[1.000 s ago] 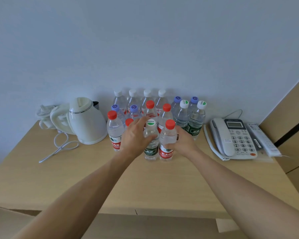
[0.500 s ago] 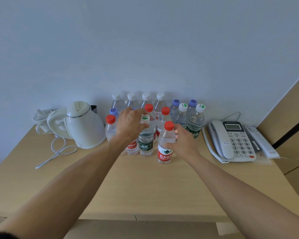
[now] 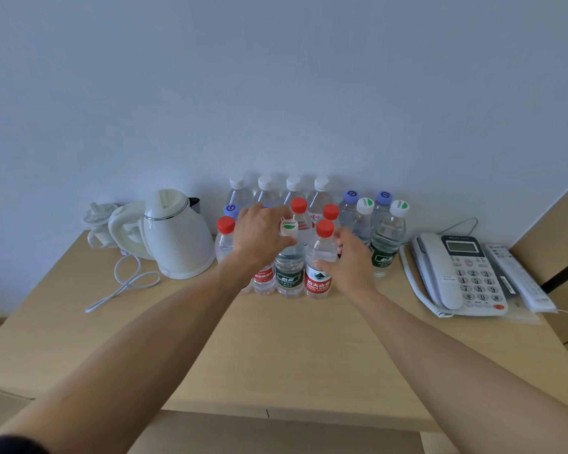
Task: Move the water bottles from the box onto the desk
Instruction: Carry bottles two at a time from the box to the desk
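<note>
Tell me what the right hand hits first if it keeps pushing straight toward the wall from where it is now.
Probably the green-labelled bottle with the white and green cap, standing just beyond the right hand, which grips the red-capped bottle. Depth is hard to judge, so the hand might pass to its left and meet the bottles behind it.

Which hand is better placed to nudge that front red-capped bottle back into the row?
Right. The right hand already touches the front red-capped bottle; the left hand is over the green-label bottle.

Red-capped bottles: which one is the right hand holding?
The front one with the red label, nearest the desk's front edge. The right hand grips its body; the other red-capped bottles stand behind or left, untouched by that hand.
</note>
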`<state>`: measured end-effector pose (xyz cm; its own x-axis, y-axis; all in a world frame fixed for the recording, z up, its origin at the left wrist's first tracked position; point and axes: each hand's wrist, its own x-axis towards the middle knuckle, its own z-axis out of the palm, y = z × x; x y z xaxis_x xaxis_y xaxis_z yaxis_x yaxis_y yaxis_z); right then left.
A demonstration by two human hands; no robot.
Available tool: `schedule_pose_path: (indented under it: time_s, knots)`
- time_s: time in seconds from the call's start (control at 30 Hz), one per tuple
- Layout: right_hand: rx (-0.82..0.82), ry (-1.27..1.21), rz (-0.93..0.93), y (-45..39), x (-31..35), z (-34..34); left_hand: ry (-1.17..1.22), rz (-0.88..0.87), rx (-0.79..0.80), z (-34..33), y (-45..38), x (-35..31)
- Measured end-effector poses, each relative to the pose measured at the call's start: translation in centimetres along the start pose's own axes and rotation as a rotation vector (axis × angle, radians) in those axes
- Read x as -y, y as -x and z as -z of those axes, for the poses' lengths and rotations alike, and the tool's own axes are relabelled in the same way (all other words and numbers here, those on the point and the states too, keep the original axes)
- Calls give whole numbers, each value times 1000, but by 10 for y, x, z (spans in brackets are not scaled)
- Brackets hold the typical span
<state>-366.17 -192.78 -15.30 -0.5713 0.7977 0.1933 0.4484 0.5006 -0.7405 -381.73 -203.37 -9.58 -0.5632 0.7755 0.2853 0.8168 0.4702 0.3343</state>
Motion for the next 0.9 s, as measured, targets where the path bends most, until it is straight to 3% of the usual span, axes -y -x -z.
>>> schedule_pose_path:
  time_s: [0.43, 0.9]
  knots:
    - [76, -32, 10, -9, 0, 9, 60, 25, 90, 9, -7, 2]
    - [100, -56, -8, -9, 1, 12, 18, 60, 68, 7, -8, -1]
